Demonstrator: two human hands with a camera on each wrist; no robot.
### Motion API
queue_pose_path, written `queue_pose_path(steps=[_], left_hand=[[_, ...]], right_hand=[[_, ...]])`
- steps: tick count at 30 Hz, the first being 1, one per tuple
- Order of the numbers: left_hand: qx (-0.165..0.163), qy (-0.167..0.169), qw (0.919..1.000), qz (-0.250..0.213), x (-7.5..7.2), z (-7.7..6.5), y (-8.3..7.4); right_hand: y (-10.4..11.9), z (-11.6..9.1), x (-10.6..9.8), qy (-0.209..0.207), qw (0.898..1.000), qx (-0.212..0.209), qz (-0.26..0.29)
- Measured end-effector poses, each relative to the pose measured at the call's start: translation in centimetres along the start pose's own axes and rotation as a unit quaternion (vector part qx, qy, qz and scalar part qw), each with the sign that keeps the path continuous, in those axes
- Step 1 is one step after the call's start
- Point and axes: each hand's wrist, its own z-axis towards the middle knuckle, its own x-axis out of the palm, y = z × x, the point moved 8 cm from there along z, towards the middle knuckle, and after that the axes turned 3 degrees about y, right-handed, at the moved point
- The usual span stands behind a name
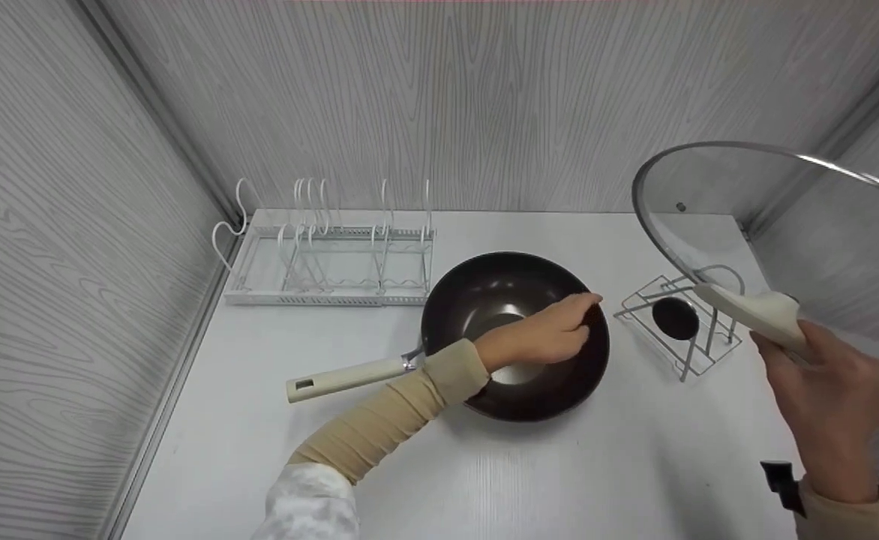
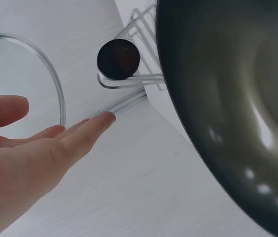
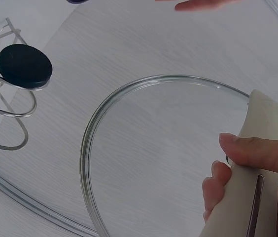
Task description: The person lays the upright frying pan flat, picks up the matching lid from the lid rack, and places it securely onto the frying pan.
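In the head view my left hand (image 1: 541, 334) hangs over the dark wok (image 1: 477, 289), its fingers stretched toward the right rim and holding nothing. The left wrist view shows that hand (image 2: 40, 153) with thumb apart and fingers straight, beside the wok (image 2: 218, 89). The wok's cream handle (image 1: 349, 379) points left. On the right, my right hand (image 1: 833, 379) grips the cream handle (image 1: 754, 311) of a large glass lid (image 1: 799, 225), raised and tilted. In the right wrist view the thumb and fingers wrap around this handle (image 3: 242, 197); the lid's metal rim (image 3: 87, 148) curves beyond.
A wire stand (image 1: 649, 304) with a dark round disc (image 1: 675, 318) stands right of the wok, below the lid. At the back left is a white dish rack (image 1: 327, 300) with upright wire loops. Wood-grain panels (image 1: 439, 97) enclose the white tabletop (image 1: 559, 480).
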Motion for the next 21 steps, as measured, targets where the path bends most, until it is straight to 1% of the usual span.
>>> queue_pose_path(steps=[2,4,6,9,11,12,16,19,21], left_hand=[[-0.009,0.000,0.9993,0.037,0.1,-1.4,0.6],[-0.019,-0.004,0.9968,0.078,0.3,-2.8,1.2],[-0.031,-0.011,0.9928,0.115,0.5,-4.1,1.9],[-0.030,-0.031,0.9847,0.169,0.6,-5.8,2.7],[-0.021,-0.052,0.9760,0.210,0.7,-6.8,3.3],[-0.015,-0.064,0.9703,0.233,0.6,-7.3,3.5],[0.002,-0.116,0.9432,0.311,0.7,-9.4,4.2],[0.003,-0.142,0.9281,0.344,0.9,-10.9,4.5],[-0.001,-0.158,0.9213,0.356,0.9,-11.9,4.8]], right_hand=[[0.1,-0.1,0.0,0.000,1.000,-0.003,0.006],[0.2,-0.2,0.0,-0.005,1.000,-0.004,0.006],[0.4,-0.2,0.1,-0.010,1.000,-0.005,0.007],[0.8,-0.2,0.1,-0.022,1.000,-0.007,0.008],[1.1,-0.2,0.2,-0.025,1.000,-0.013,0.012],[1.3,-0.3,0.2,-0.027,0.999,-0.014,0.016],[1.9,-0.5,0.4,-0.029,0.999,-0.018,0.037],[2.4,-0.7,0.5,-0.022,0.998,-0.021,0.062],[2.9,-0.8,0.6,-0.008,0.996,-0.033,0.077]])
